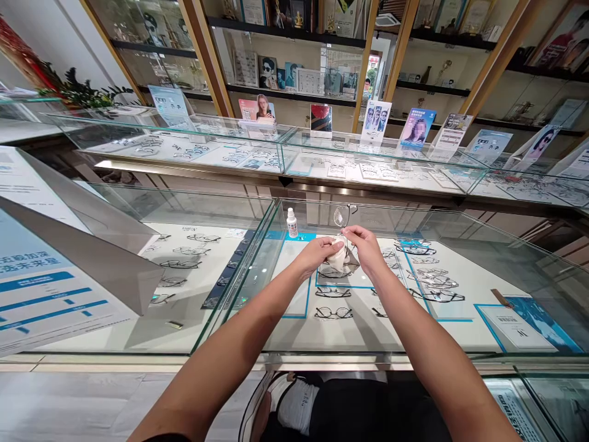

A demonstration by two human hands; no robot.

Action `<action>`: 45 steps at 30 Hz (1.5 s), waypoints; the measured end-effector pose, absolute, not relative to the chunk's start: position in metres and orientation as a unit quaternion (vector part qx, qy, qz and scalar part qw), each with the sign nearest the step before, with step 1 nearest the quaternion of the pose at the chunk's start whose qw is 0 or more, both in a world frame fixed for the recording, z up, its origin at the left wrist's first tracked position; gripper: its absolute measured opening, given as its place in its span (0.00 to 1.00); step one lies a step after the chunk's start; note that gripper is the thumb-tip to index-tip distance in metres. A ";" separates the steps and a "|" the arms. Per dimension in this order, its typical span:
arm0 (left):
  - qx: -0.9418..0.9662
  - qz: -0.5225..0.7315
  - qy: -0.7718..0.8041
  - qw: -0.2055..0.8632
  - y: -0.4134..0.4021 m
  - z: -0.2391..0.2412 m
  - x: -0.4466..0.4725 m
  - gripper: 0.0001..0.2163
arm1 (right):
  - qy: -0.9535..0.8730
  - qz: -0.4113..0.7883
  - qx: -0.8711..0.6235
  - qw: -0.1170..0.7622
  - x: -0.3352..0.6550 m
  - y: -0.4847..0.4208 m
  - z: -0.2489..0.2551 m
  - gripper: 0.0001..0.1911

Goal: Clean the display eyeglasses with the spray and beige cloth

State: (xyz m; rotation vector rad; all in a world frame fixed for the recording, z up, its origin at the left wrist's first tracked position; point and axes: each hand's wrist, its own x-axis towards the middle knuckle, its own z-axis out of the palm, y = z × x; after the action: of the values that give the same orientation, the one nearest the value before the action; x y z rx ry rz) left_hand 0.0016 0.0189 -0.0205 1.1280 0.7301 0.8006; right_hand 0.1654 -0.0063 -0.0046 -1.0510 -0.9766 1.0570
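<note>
Both my hands meet over the glass counter point(483, 245). My left hand point(319, 252) is closed on a pale cleaning cloth point(339, 261), which it presses against a pair of glasses point(343, 216). My right hand point(363, 242) pinches the glasses by the frame just below the clear lens that sticks up above my fingers. Part of the cloth hangs down between my hands. A small white bottle point(292, 223) stands upright on the glass just left of my left hand.
Inside the showcase lie several rows of glasses point(334, 312) on white and blue trays. A grey sign stand point(92, 258) sits at the left. A second glass counter point(285, 153) with leaflets and shelves runs behind.
</note>
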 end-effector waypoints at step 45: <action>0.274 0.422 0.250 0.827 0.023 -0.009 -0.007 0.19 | -0.333 0.514 -0.405 0.679 0.168 -0.005 0.001 0.17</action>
State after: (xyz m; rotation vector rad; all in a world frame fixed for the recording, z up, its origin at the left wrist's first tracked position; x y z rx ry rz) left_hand -0.0069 0.0233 -0.0091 0.5826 0.5312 0.8958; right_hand 0.1683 -0.0047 0.0005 -0.9090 -0.7474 1.1541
